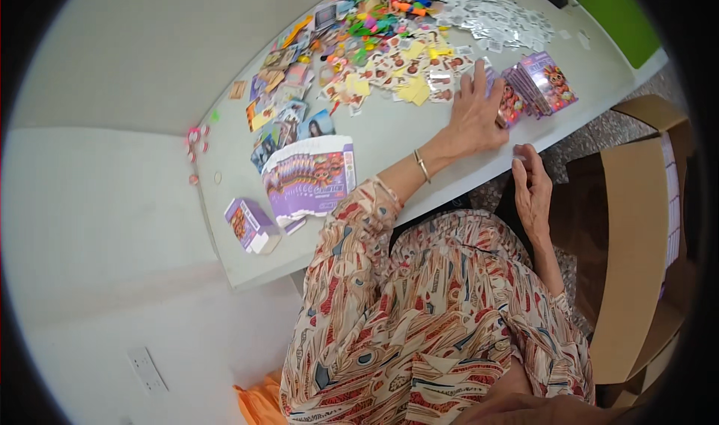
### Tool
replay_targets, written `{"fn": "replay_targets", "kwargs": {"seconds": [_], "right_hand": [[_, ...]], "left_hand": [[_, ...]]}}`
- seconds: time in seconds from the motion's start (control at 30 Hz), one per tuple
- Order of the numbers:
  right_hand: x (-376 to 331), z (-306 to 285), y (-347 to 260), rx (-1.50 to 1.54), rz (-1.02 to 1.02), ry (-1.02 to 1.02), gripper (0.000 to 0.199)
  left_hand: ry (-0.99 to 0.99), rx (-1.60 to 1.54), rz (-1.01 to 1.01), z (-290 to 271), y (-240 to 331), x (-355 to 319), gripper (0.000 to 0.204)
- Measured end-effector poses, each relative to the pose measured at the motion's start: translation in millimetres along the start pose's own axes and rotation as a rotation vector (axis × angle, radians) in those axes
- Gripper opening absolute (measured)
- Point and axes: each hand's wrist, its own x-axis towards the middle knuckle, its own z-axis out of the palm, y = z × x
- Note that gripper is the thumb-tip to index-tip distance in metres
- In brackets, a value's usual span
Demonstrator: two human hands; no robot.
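Note:
My left hand [477,119], with a bracelet at the wrist, reaches over the table near its front edge. Its fingers are curved around the left end of a row of small purple boxes [511,104]; the hand covers part of that end box. More purple boxes [550,82] with a colourful cartoon print lean against one another just to the right. Off the front edge of the table, my right hand [532,193] has its fingers apart and slightly bent, with nothing in it.
Flattened purple cartons [314,178] lie fanned at left beside one standing purple box [251,226]. Farther back are piles of cards [397,69], colourful small toys [374,20] and silvery packets [494,13]. An open cardboard box [625,253] stands at right.

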Motion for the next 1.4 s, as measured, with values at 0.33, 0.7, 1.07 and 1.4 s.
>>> {"fn": "replay_targets", "kwargs": {"seconds": [0.33, 0.7, 1.07, 1.4], "right_hand": [[-9, 18, -16, -0.139, -0.320, -0.045, 0.031], [4, 84, -46, -0.107, -0.547, -0.356, 0.036], [12, 138, -85, -0.202, -0.468, -0.289, 0.102], [40, 103, -64, -0.097, -0.074, -0.291, 0.090]], "left_hand": [[0.010, 0.348, -0.001, -144, -74, -104, 0.080], [-0.324, 0.486, -0.273, -172, -125, -225, 0.096], [0.226, -0.321, -0.356, -143, -53, -130, 0.020], [0.455, -1.038, -0.397, -96, -28, -128, 0.035]]}}
